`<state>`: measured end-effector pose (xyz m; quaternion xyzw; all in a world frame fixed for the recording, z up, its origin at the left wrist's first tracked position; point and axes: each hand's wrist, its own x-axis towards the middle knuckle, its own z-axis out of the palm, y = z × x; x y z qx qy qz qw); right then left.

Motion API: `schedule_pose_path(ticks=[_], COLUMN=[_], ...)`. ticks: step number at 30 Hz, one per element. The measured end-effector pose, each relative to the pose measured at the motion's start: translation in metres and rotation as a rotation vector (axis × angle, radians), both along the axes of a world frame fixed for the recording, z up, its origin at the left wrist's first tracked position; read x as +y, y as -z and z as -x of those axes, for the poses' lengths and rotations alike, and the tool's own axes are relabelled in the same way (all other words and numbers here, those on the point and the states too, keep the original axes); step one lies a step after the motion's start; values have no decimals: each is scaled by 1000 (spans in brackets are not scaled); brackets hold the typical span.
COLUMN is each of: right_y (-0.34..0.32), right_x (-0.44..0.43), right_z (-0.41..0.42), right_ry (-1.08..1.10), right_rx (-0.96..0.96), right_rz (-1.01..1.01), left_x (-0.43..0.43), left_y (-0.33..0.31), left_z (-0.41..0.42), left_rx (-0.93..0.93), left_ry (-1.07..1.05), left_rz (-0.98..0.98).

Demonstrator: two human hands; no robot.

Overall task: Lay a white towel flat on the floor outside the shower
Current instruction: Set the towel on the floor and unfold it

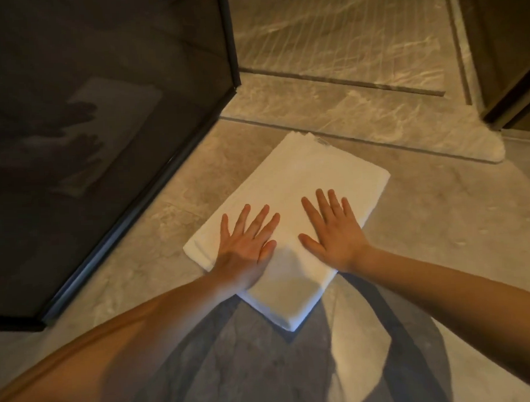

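Hands, left [247,247] and right [335,234], press white towel [302,175] flat on floor [425,224].

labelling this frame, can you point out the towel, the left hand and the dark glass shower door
white towel [302,181], head view, bare far half of the cloth
left hand [244,247], head view, back of the hand
dark glass shower door [102,116], head view, middle of the pane

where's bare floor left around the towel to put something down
Bare tile lies to the right of the white towel, between it and the pale bath mat, and in a narrower strip on its left up to the dark glass shower door. The towel's near half is crowded by the left hand and right hand.
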<state>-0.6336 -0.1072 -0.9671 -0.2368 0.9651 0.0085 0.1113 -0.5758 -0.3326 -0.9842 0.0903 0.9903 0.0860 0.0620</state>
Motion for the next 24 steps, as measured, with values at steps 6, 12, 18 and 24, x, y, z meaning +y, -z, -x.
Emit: schedule_pose_path(ticks=[6, 12, 18, 24], right_y=[-11, 7, 13, 12], right_x=[-42, -72, -69, -67], right_z=[23, -61, -58, -55], right_ry=[54, 41, 27, 10], right_rx=[1, -1, 17, -1], right_rz=[47, 210, 184, 188], left_x=[-1, -2, -45, -92], left_y=[-3, -1, -5, -16], left_z=[2, 2, -5, -37], left_rx=[-47, -65, -34, -131], left_ry=[-188, -176, 69, -76], left_rz=[37, 73, 40, -117])
